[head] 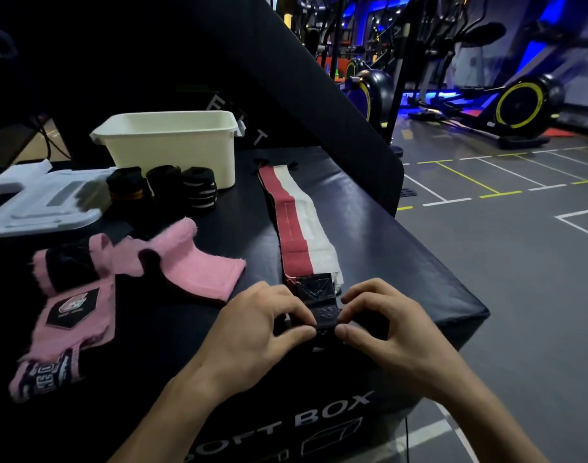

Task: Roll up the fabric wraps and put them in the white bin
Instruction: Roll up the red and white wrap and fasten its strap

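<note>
Two hands on one item: your left hand [266, 324] and right hand [383, 322] pinch the black near end of the red-and-white wrap [297, 225], laid out straight on the soft box [403, 262] for rolling toward the white bin [172, 145].
</note>
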`<state>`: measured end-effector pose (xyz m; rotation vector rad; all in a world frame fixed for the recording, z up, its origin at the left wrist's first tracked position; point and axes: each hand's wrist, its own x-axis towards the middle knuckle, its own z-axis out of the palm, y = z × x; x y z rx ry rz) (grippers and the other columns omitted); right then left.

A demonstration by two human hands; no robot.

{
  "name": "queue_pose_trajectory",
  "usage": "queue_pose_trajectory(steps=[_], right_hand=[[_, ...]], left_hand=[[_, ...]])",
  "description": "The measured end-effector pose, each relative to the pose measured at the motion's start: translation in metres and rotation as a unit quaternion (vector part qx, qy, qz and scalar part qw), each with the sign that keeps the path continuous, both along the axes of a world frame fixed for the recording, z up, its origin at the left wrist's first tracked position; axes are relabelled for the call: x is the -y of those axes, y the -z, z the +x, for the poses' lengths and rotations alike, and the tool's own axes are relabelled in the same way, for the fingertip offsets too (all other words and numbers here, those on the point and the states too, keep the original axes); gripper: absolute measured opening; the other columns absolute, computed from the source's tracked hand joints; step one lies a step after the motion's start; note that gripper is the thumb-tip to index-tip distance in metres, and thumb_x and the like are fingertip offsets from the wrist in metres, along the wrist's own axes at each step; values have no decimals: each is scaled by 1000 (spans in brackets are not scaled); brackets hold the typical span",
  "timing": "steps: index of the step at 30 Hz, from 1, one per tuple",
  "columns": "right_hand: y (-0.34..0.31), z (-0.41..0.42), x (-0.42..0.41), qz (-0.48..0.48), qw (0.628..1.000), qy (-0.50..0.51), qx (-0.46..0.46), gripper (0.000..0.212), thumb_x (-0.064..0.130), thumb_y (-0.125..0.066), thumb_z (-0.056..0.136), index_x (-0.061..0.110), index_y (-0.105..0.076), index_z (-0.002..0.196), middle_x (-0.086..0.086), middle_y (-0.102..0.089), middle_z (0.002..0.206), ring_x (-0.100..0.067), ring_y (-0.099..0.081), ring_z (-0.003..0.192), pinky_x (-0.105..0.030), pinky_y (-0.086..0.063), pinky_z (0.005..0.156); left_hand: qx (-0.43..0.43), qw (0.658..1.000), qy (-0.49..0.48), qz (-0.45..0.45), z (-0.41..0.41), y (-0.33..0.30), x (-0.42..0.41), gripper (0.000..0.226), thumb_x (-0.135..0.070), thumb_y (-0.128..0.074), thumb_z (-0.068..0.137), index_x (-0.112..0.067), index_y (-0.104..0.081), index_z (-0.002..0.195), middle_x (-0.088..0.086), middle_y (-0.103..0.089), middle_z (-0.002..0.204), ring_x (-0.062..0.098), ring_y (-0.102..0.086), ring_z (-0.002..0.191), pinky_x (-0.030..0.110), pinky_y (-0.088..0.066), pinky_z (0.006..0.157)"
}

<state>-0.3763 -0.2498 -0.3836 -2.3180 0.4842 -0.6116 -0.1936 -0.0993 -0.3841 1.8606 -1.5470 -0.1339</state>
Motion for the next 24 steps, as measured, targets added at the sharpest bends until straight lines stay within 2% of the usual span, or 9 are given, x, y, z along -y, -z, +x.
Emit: queue_pose_trajectory(steps=[7,10,13,16,20,24], right_hand=[[1,3,-2,-31,998,21,-42,11,44,-75,85,37,-70,78,23,-57,109,2,-56,111,-12,-40,88],[1,5,-2,-27,998,39,-50,13,47,-73,82,38,-68,75,23,-57,104,1,-53,109,-14,-37,86],[-1,9,-4,-12,996,65,-63,17,47,-74,81,34,-68,71,23,-56,99,2,-53,101,-9,-34,76],[-3,17,-6,-44,993,88,-69,21,45,-75,78,31,-66,64,18,-57,88,1,-52,95,-7,-33,72],[-8,27,-2,-56,987,106,-103,27,46,-75,72,25,-65,58,13,-58,79,-5,-55,83,-17,-39,67],[-17,34,3,-31,984,109,-135,37,59,-63,56,23,-60,53,7,-59,73,-8,-59,74,-34,-51,67]], left_hand=[[-75,996,-34,30,-4,-1,-2,5,-43,-80,84,-41,-78,89,-21,-69,90,1,-54,101,14,-41,83],[-69,996,-46,37,-4,-2,-2,6,-49,-76,86,-44,-77,90,-22,-68,90,-1,-52,101,17,-41,85],[-51,995,-73,40,-7,-2,-2,11,-54,-71,87,-45,-76,90,-23,-67,88,-2,-49,97,25,-41,87],[-23,993,-111,42,-14,-6,0,17,-57,-70,87,-41,-76,89,-20,-64,79,0,-49,92,27,-40,86],[-5,988,-147,40,-22,-12,5,21,-58,-69,82,-38,-74,79,-19,-67,71,0,-58,82,31,-47,85],[-17,992,-124,16,-18,-12,7,16,-52,-73,79,-38,-70,87,-24,-67,83,-3,-63,80,30,-53,79]])
